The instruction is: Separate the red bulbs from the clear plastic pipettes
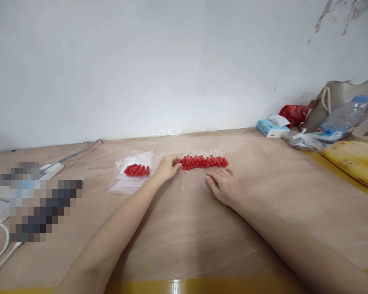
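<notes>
Clear thin droppers (188,183) with red rubber bulbs (204,162) lie side by side in a dense row in the middle of the table, their tubes pointing both toward the wall and toward me. My left hand (168,167) is at the row's left end, thumb and finger pinched on a red bulb there. At the right end, my right hand (223,184) lies low with fingers stretched out, touching or just beside the near tubes; it holds nothing that I can see. Left of the row, more red bulbs (136,170) rest on clear zip bags (122,185).
A blue tissue pack (271,127), a plastic bottle (345,116), a knotted clear bag (305,140) and a yellow pouch (354,161) crowd the right back. Far left are a white power strip (52,171), cables and blurred-out items. The wall bounds the brown-covered table (159,245).
</notes>
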Demonstrator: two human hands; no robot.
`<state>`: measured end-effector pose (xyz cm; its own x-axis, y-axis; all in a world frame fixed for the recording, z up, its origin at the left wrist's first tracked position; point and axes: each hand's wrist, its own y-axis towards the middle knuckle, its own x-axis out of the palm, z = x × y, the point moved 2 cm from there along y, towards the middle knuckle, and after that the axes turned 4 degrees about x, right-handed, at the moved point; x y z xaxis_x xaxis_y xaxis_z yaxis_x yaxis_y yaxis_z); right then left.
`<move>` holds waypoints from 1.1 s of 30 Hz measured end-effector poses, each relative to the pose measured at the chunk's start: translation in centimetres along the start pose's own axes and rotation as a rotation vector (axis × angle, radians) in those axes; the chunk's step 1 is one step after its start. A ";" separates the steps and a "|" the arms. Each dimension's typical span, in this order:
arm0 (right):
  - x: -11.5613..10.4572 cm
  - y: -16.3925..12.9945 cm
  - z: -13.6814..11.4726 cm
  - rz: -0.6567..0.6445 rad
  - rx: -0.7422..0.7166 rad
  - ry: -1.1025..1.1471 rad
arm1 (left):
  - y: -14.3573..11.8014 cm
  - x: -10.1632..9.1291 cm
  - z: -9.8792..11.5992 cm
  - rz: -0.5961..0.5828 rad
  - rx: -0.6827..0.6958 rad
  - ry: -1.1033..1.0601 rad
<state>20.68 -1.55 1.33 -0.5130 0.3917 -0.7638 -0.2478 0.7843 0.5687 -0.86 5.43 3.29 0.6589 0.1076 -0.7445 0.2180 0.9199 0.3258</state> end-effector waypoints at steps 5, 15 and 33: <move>0.0 0.0 0.0 0.002 0.006 0.027 | -0.3 -0.6 -0.6 0.171 -0.095 -0.039; 0.5 0.3 1.6 0.034 0.116 0.246 | -7.4 -2.2 0.3 0.428 0.082 -0.114; -0.2 -0.3 -2.4 0.045 -0.452 0.037 | -10.6 -0.5 2.9 0.112 0.507 0.030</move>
<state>18.88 -3.06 2.09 -0.5585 0.3971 -0.7283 -0.5543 0.4746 0.6838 -1.39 -5.43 1.92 0.6790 0.2120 -0.7029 0.4736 0.6050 0.6400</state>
